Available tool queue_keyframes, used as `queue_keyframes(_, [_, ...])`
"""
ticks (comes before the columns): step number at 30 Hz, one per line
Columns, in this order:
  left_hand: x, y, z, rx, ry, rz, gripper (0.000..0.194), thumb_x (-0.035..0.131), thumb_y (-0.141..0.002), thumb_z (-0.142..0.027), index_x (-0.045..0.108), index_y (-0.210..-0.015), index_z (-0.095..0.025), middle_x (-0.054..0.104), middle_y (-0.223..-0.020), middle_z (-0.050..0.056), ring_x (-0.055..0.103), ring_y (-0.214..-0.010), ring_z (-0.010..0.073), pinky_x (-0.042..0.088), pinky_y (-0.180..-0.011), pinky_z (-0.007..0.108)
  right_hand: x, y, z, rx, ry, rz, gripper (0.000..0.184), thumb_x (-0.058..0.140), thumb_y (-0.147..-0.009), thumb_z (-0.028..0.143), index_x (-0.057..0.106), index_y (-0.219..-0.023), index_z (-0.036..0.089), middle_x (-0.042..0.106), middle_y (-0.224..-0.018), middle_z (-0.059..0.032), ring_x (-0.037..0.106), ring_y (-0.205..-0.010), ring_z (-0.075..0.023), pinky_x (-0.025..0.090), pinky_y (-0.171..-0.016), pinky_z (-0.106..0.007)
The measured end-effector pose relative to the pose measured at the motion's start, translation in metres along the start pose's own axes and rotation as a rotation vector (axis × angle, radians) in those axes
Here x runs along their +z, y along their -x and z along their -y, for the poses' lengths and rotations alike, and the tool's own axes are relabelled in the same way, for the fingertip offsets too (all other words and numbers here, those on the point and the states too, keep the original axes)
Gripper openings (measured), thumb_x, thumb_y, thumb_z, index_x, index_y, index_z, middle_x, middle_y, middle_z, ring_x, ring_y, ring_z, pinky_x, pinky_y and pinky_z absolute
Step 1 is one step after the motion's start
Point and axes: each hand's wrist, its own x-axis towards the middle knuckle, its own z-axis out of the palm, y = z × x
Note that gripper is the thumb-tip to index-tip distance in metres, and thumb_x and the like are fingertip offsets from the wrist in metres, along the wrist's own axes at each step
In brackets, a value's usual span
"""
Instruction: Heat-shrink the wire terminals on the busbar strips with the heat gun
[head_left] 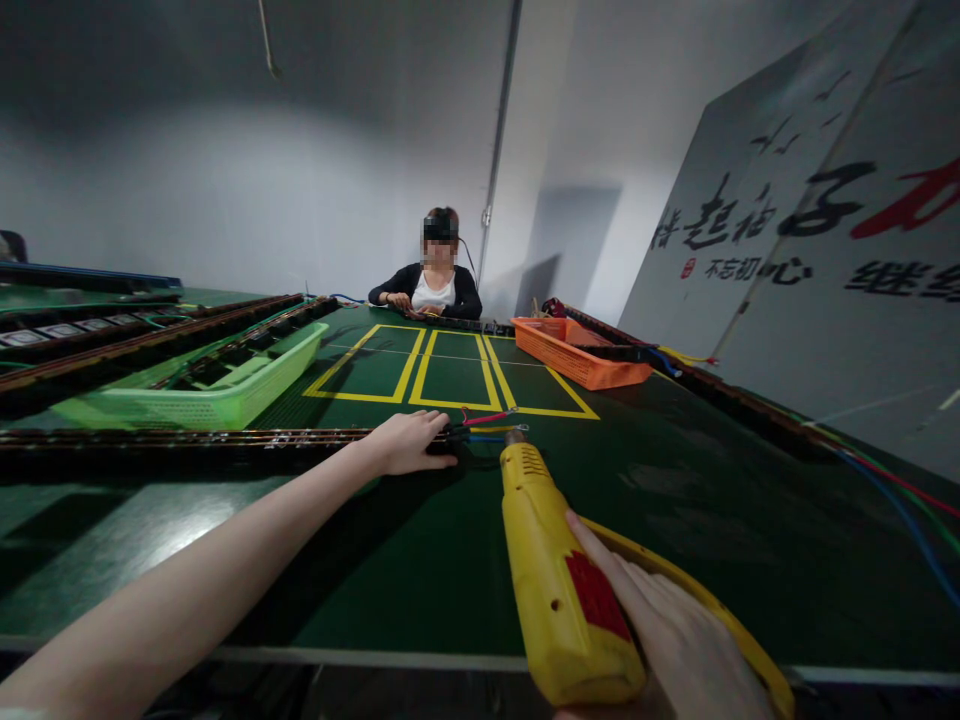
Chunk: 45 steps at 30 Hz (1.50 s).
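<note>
My left hand (412, 442) is closed over the right end of a long black bar (195, 452) with copper-coloured strips along it, lying on the green tabletop. From under its fingers come a red wire (484, 418), a yellow wire and a blue wire (487, 438), some tipped with metal lugs. My right hand (675, 620) grips a yellow heat gun (555, 560) with a red label on its side. Its metal nozzle (514, 436) points away from me, close by the wire ends; whether it touches them I cannot tell. Part of the handle is hidden behind my right hand.
A light green basket (217, 405) holding similar bars stands at left, near more long bars (142, 345). An orange basket (581, 360) is at far right, beside another bar with coloured wires (892, 490). Across the table sits a person (435, 290). Yellow tape (360, 398) marks rectangles.
</note>
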Motion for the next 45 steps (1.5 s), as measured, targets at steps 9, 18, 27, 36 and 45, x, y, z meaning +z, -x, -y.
queue_keyframes(9, [0.001,0.0,0.001,-0.002,0.01,0.01,0.054,0.04,-0.082,-0.066,0.048,-0.106,-0.018,0.063,-0.105,0.011,0.063,-0.09,0.0279,0.048,-0.07,0.035,0.006,0.0,-0.002,0.076,-0.016,0.042,0.128,0.066,-0.048,0.079,0.014,-0.147,0.017,0.061,-0.119,-0.0107,0.064,-0.095,-0.0257,0.055,-0.075,-0.033])
queue_keyframes(18, [-0.002,0.0,-0.002,-0.021,-0.013,0.041,0.054,0.04,-0.083,-0.064,0.048,-0.11,-0.017,0.062,-0.105,0.012,0.062,-0.092,0.0288,0.048,-0.072,0.036,0.008,0.001,0.012,0.151,-0.072,0.062,0.132,0.075,-0.041,0.07,0.014,-0.146,0.019,0.063,-0.112,-0.0093,0.064,-0.09,-0.0278,0.054,-0.074,-0.037])
queue_keyframes(27, [-0.001,-0.001,-0.002,-0.027,-0.012,0.045,0.053,0.042,-0.082,-0.063,0.047,-0.11,-0.018,0.062,-0.108,0.012,0.062,-0.094,0.0289,0.048,-0.072,0.035,0.008,-0.004,0.026,0.114,-0.029,0.004,0.136,0.07,-0.039,0.078,0.014,-0.145,0.014,0.064,-0.107,-0.0099,0.064,-0.087,-0.0269,0.053,-0.075,-0.037])
queue_keyframes(36, [-0.003,0.0,-0.004,0.012,0.008,0.024,0.051,0.041,-0.085,-0.06,0.045,-0.114,-0.019,0.058,-0.113,0.01,0.062,-0.092,0.0267,0.047,-0.067,0.033,0.031,-0.01,0.048,0.124,-0.12,-0.03,0.139,0.053,-0.038,0.092,0.014,-0.146,0.014,0.061,-0.092,-0.0069,0.06,-0.079,-0.0258,0.046,-0.075,-0.038])
queue_keyframes(45, [-0.002,0.0,-0.007,0.013,-0.068,-0.014,0.044,0.034,-0.09,-0.055,0.048,-0.108,-0.019,0.061,-0.108,0.01,0.06,-0.098,0.0261,0.046,-0.082,0.036,0.013,-0.015,0.032,0.075,-0.135,0.035,0.128,0.057,-0.048,0.087,0.019,-0.145,0.014,0.064,-0.098,-0.0076,0.062,-0.08,-0.0239,0.05,-0.073,-0.036])
